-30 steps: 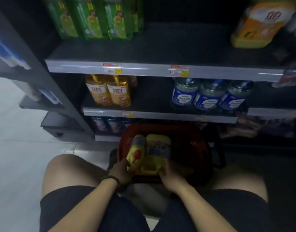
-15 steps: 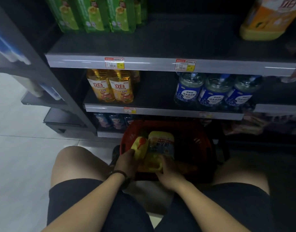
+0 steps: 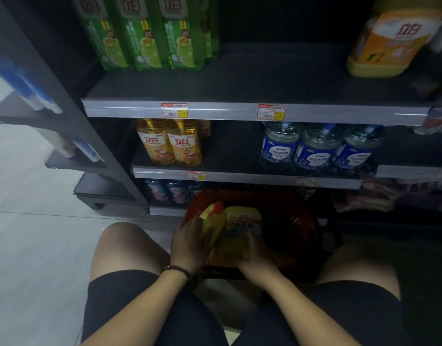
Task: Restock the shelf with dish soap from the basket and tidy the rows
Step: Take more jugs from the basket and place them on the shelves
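A red basket [image 3: 300,221] stands on the floor between my knees, below the shelves. My left hand [image 3: 190,242] grips a yellow dish soap bottle with a red cap [image 3: 215,219] at the basket's left side. Beside it, my right hand [image 3: 256,255] holds a second yellow bottle with a blue and yellow label [image 3: 242,226]. Both bottles sit low in the basket. On the middle shelf [image 3: 240,171] stand two amber dish soap bottles [image 3: 170,143] at the left.
Three blue-labelled clear bottles [image 3: 315,148] stand at the middle shelf's right. The upper shelf [image 3: 240,111] carries green packs [image 3: 145,33] at the left and a big orange jug [image 3: 392,38] at the right. Dark bottles [image 3: 170,191] sit on the bottom shelf. White tile floor lies left.
My view has shifted a little lower on the shelves. Both hands stay on the two yellow bottles in the basket, which have barely moved.
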A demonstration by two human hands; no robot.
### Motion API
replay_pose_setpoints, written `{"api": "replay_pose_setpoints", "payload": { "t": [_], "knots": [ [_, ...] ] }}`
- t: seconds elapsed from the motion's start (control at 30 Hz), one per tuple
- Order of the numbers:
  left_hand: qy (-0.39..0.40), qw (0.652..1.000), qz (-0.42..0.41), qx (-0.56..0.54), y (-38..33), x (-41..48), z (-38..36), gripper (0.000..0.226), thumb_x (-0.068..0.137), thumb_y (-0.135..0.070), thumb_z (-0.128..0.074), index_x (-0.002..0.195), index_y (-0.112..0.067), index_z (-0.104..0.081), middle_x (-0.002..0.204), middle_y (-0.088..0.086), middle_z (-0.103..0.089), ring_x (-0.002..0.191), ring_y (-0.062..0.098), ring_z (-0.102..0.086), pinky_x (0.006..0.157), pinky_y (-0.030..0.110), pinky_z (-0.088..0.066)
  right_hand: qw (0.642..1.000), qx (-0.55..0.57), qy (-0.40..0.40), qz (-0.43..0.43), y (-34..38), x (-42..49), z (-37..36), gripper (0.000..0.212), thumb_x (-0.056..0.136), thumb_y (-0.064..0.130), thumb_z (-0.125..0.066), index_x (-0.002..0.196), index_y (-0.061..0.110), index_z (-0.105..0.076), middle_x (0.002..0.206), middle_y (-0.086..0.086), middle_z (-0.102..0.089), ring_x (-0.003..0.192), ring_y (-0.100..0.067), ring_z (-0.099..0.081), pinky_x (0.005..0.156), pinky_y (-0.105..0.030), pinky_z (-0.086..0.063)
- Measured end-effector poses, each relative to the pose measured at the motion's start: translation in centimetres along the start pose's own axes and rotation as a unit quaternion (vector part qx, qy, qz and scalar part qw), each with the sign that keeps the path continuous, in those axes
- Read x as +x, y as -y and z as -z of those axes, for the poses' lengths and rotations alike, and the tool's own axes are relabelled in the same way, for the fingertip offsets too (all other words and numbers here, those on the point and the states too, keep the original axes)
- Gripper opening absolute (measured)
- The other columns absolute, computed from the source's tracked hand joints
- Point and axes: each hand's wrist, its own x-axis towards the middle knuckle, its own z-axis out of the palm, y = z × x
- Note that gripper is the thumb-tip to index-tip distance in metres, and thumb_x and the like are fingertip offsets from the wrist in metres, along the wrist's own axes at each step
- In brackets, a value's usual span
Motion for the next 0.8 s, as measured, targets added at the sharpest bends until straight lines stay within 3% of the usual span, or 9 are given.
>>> {"api": "replay_pose_setpoints", "payload": {
  "t": [0.1, 0.2, 0.27, 0.37, 0.47, 0.57, 0.7, 0.8],
  "knots": [
    [0.008, 0.999, -0.043, 0.007, -1.0, 1.5, 2.4, 0.032, 0.1, -0.037, -0.065, 0.124, -0.016, -0.061, 0.124, 0.0, -0.061, 0.118, 0.021, -0.054, 0.091, 0.032, -0.045, 1.0, 0.015, 0.006, 0.022, 0.8, -0.3, 1.3, 0.095, 0.102, 0.031, -0.067, 0.17, 0.028, -0.001, 0.178, -0.005, -0.005, 0.163, -0.029, -0.016, 0.129, -0.043, -0.025],
    [-0.001, 0.995, -0.098, 0.037, -2.8, 3.3, 5.2, 0.036, 0.102, -0.044, -0.061, 0.127, -0.018, -0.062, 0.126, 0.001, -0.064, 0.12, 0.022, -0.056, 0.094, 0.032, -0.047, 0.997, 0.034, -0.039, 0.06, 2.4, -0.7, 3.1, 0.094, 0.098, 0.028, -0.075, 0.17, 0.025, -0.015, 0.176, -0.005, -0.018, 0.161, -0.024, -0.023, 0.129, -0.035, -0.023],
    [-0.005, 0.992, -0.126, 0.024, -4.7, 4.0, 7.2, 0.037, 0.103, -0.045, -0.059, 0.127, -0.018, -0.063, 0.124, 0.001, -0.064, 0.118, 0.021, -0.056, 0.095, 0.035, -0.048, 0.988, 0.079, -0.09, 0.094, 3.6, -1.1, 5.2, 0.103, 0.08, 0.039, -0.091, 0.165, 0.027, -0.033, 0.167, 0.001, -0.036, 0.152, -0.021, -0.039, 0.123, -0.034, -0.034],
    [-0.016, 0.981, -0.195, 0.007, -7.8, 4.6, 9.9, 0.035, 0.102, -0.044, -0.061, 0.125, -0.018, -0.065, 0.121, 0.002, -0.066, 0.113, 0.019, -0.057, 0.092, 0.034, -0.047, 0.97, 0.136, -0.102, 0.172, 4.6, -1.4, 8.8, 0.101, 0.058, 0.051, -0.095, 0.148, 0.045, -0.049, 0.149, 0.011, -0.059, 0.138, -0.013, -0.058, 0.114, -0.046, -0.051],
    [-0.047, 0.964, -0.262, -0.022, -11.5, 5.1, 12.5, 0.032, 0.101, -0.042, -0.062, 0.119, -0.016, -0.069, 0.114, 0.002, -0.068, 0.106, 0.018, -0.06, 0.087, 0.031, -0.048, 0.96, 0.138, -0.08, 0.231, 6.1, -2.8, 12.6, 0.1, 0.061, 0.036, -0.096, 0.148, 0.05, -0.048, 0.144, 0.013, -0.065, 0.136, -0.011, -0.061, 0.112, -0.049, -0.052],
    [-0.069, 0.947, -0.312, -0.032, -14.9, 5.9, 14.9, 0.033, 0.101, -0.044, -0.06, 0.116, -0.016, -0.069, 0.109, 0.0, -0.069, 0.1, 0.012, -0.061, 0.084, 0.024, -0.049, 0.953, 0.144, -0.096, 0.248, 8.9, -5.6, 16.3, 0.101, 0.06, 0.044, -0.098, 0.149, 0.034, -0.051, 0.14, 0.011, -0.068, 0.13, -0.008, -0.065, 0.109, -0.041, -0.056],
    [-0.097, 0.928, -0.356, -0.044, -19.7, 7.3, 18.7, 0.025, 0.102, -0.04, -0.064, 0.113, -0.018, -0.067, 0.101, -0.008, -0.066, 0.09, 0.005, -0.059, 0.077, 0.008, -0.04, 0.944, 0.146, -0.123, 0.269, 11.8, -8.8, 21.2, 0.092, 0.058, 0.045, -0.1, 0.138, 0.041, -0.055, 0.131, 0.011, -0.072, 0.122, -0.008, -0.069, 0.103, -0.046, -0.06],
    [-0.112, 0.917, -0.381, -0.052, -23.4, 8.1, 21.6, 0.025, 0.102, -0.041, -0.062, 0.108, -0.018, -0.068, 0.098, -0.01, -0.067, 0.086, 0.001, -0.058, 0.073, 0.006, -0.04, 0.938, 0.127, -0.14, 0.292, 13.8, -11.0, 24.6, 0.085, 0.064, 0.037, -0.102, 0.137, 0.037, -0.058, 0.129, 0.009, -0.075, 0.119, -0.011, -0.072, 0.1, -0.047, -0.061]
  ]
}}
